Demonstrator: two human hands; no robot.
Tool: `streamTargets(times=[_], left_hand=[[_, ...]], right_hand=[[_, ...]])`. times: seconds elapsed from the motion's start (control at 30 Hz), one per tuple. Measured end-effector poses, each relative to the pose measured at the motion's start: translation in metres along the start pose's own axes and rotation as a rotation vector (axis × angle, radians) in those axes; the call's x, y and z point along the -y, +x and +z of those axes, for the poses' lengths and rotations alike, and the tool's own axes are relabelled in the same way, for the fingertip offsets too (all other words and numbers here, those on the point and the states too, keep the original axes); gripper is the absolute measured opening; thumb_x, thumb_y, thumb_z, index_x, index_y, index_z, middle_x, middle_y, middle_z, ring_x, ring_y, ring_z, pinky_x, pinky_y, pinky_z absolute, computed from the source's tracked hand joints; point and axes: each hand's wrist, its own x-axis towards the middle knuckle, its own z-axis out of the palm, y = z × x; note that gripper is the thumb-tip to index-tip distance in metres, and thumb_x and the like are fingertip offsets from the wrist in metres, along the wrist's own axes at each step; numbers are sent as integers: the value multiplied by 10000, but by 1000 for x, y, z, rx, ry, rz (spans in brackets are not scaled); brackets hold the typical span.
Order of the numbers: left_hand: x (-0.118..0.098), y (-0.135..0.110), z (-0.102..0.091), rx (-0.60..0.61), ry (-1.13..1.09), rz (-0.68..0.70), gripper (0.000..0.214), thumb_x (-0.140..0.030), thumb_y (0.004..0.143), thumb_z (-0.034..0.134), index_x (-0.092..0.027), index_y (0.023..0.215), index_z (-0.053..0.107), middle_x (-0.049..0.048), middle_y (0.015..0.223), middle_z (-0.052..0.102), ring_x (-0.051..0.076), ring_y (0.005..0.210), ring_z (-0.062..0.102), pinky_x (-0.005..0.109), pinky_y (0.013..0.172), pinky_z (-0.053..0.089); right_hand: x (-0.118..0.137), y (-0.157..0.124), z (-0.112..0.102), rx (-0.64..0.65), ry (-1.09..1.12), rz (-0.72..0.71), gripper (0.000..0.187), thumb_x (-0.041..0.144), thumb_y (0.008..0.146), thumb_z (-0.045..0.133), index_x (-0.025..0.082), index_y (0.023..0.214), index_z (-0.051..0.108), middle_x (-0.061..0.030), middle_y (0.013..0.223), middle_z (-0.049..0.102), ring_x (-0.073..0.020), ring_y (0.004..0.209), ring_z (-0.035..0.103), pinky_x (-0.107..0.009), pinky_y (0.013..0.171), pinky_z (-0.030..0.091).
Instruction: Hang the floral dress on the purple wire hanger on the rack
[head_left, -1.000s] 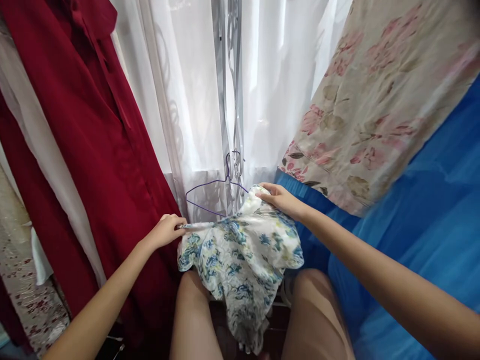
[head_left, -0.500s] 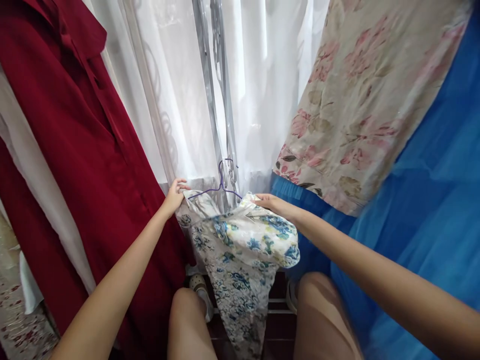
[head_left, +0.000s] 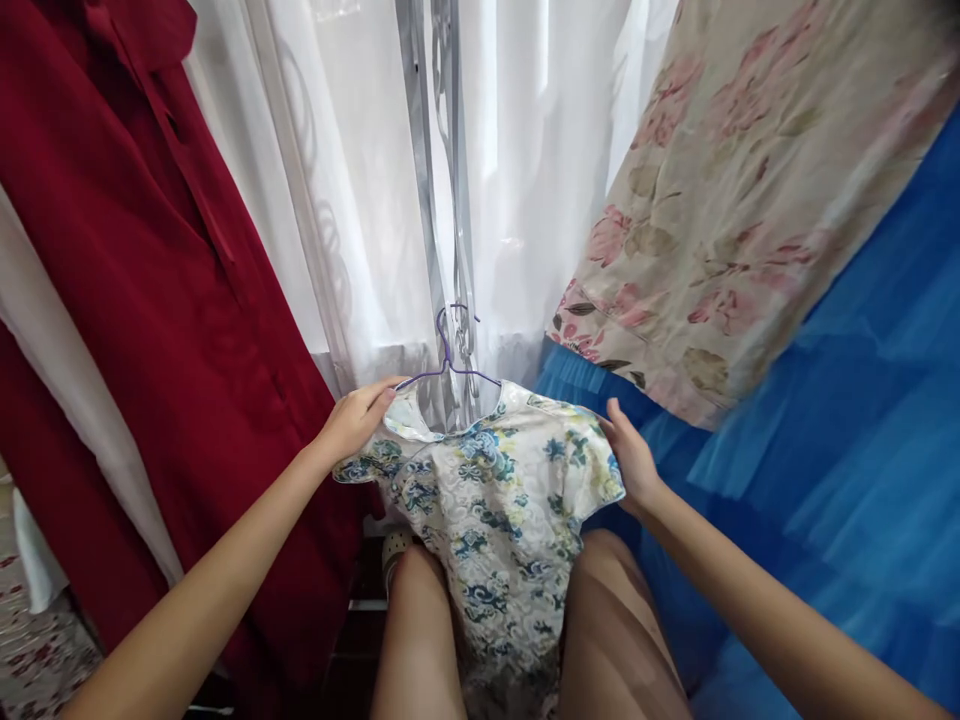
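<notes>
Head view: the left hand has its grip closed on the floral garment, at the shoulder left of the purple hanger. Right of the hanger, the right hand meets the sleeve — fingers hidden, so its closure I can't tell. The garment drapes below the hanger; best, I'd judge, to level both shoulders along its arms — gently. No legible labels.
</notes>
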Motion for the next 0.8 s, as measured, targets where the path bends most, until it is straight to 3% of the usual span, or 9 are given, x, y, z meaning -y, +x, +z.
streamTargets(times=[0.1,0.23,0.4,0.5,0.6,0.67,0.7,0.77,0.8], left_hand=[[-10,0,7,39,138,77,402,-440,966,479,-266,1311,588,21,1296,637,234,1170,583,301,967,413],[-10,10,15,-47,128,61,347,-465,962,477,-185,1014,677,29,973,706,206,906,631,265,811,443],[-10,16,15,-122,300,48,397,-473,1005,379,-197,890,639,21,744,630,198,738,601,263,676,394],[-4,14,15,-225,474,-12,328,-428,1001,410,-204,908,630,53,807,649,225,739,609,285,656,361],[13,5,20,-430,201,-35,144,-298,958,518,-205,1001,617,69,991,664,221,841,605,290,732,377],[25,-4,28,-568,-33,-59,87,-235,934,542,-192,991,593,58,954,649,198,837,583,287,766,388],[29,-8,32,-631,-109,-71,68,-228,941,523,-185,960,572,52,915,634,186,813,570,287,768,393],[31,-15,41,-732,-199,-84,118,-262,979,442,-188,911,504,40,852,596,163,749,549,287,748,408],[27,-17,46,-769,-261,-84,145,-294,994,405,-195,906,464,31,827,580,155,720,547,286,730,418]], right_hand=[[-3,-15,-9,-146,-170,-88,434,620,822,655,195,886,718,-35,750,726,-230,687,677,-314,593,531],[16,-12,-2,-268,-308,-315,412,612,842,638,213,740,658,12,621,630,-161,554,565,-269,517,461],[58,13,14,-255,-325,-420,522,670,873,544,223,605,531,20,541,523,-146,499,488,-270,484,412],[68,6,42,-211,-428,-442,561,668,912,478,221,574,462,24,520,471,-136,494,446,-263,484,393],[61,-34,83,34,-624,-482,547,594,985,389,204,622,513,-3,600,549,-142,556,504,-258,526,433],[53,-72,106,548,-705,-493,496,537,1016,356,183,850,661,-51,814,679,-168,713,619,-273,653,511],[49,-89,113,810,-767,-484,430,526,996,436,185,1113,670,-84,1029,706,-202,897,658,-309,812,529],[43,-111,115,1044,-836,-478,585,491,956,553,212,1462,461,-115,1312,637,-239,1153,619,-341,1007,476],[41,-115,111,1058,-876,-464,679,467,948,580,227,1538,344,-119,1417,569,-246,1254,566,-351,1074,433]])
